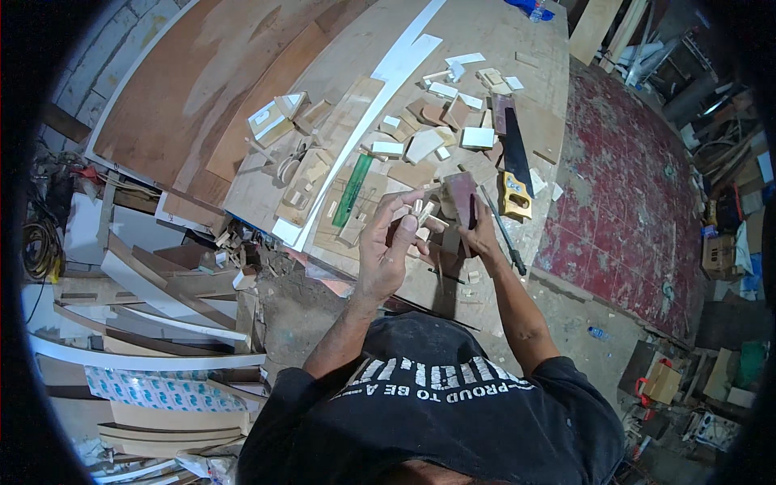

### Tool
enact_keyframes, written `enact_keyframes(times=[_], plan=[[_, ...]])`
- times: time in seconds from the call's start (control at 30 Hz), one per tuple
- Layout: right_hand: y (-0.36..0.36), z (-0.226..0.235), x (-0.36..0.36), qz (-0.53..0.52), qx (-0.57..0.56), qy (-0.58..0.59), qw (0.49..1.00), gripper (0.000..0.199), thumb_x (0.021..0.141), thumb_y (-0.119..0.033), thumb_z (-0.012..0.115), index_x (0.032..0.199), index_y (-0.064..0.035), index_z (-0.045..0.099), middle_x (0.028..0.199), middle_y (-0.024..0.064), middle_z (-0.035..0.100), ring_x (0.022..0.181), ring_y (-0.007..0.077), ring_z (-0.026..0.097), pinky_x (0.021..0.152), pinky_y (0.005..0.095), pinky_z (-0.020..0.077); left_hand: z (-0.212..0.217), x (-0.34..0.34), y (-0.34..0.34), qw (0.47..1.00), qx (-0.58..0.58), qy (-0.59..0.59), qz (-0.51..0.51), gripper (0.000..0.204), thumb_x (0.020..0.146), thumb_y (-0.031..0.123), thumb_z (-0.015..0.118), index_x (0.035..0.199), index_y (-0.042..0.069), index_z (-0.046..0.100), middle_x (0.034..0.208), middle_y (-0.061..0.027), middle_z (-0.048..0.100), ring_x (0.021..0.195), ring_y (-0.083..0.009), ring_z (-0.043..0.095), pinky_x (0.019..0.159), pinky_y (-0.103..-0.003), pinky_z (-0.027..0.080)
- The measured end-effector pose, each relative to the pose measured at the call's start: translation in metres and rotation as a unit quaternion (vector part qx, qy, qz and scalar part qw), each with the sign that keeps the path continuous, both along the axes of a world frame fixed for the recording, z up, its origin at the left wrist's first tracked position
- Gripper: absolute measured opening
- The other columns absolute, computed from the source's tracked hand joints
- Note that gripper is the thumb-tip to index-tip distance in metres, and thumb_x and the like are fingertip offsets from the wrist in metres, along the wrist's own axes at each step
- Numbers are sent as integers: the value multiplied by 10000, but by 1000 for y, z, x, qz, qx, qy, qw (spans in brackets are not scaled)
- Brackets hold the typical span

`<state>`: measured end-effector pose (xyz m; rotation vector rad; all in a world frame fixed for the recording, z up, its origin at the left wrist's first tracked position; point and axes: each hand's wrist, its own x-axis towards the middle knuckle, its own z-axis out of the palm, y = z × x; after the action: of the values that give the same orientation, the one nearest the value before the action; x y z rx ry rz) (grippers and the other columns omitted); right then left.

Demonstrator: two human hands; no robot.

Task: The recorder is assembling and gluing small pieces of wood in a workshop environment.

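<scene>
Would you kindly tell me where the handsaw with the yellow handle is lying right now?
In the head view, the handsaw lies flat on the wooden worktop, just right of the person's right hand, its dark blade pointing away past the small offcuts.

workbench [517, 32] | on it: wood offcuts [424, 145], handsaw [514, 166], green ruler [353, 190]

We are seeing even, soft daylight brightening the bench [485, 48], with faint shadows. Fisheye distortion is bending edges toward a black rim; corners are looking dim and slightly soft.
</scene>
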<state>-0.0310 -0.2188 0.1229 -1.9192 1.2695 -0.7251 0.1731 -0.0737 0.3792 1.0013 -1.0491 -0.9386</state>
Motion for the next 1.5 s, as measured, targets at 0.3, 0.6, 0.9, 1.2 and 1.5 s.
enact_keyframes(times=[0.3, 0.6, 0.9, 1.2, 1.5], plan=[[-8, -10, -7, -223, 51, 98, 969, 989, 678, -380, 731, 1461, -14, 250, 1153, 376, 467, 1055, 518, 509, 919, 505, 442, -5, 13, -10, 997, 1, 72, 21, 318, 1002, 138, 500, 1275, -18, 454, 1069, -147, 615, 849, -196, 662, 542, -267, 547], [10, 4, -18, -136, 160, -88, 974, 727, 784, -298, 704, 1381, 18, 435, 1190, 265, 615, 1049, 382, 628, 929, 407, 479, -15, 14, -12, 995, 59, 85, 16, 336, 988, 117, 532, 1290, -29, 508, 1066, -109, 615, 869, -183, 661, 580, -276, 571], [78, 248, 28, 95, 108, -413, 899, 430, 855, -165, 703, 1251, -32, 601, 1062, 97, 618, 927, 136, 592, 780, 273, 475, -23, -2, -20, 991, -21, -132, 14, 294, 949, 82, 605, 1225, -21, 593, 1085, -86, 610, 963, -131, 596, 746, -251, 529], [66, 257, 13, 100, -65, -217, 969, 364, 779, -32, 723, 1136, -30, 652, 999, 75, 647, 725, 114, 557, 598, 245, 451, -16, -15, -24, 995, 30, -87, -41, 298, 937, 92, 628, 1211, -23, 609, 1112, -108, 625, 967, -144, 622, 795, -251, 523], [74, 257, 0, 63, -39, -231, 970, 374, 791, -46, 726, 1149, -3, 630, 949, 76, 625, 829, 140, 605, 694, 256, 485, -16, -18, -24, 996, 32, -6, -81, 322, 917, 41, 647, 1216, -64, 588, 1104, -134, 642, 945, -153, 642, 734, -241, 571]])
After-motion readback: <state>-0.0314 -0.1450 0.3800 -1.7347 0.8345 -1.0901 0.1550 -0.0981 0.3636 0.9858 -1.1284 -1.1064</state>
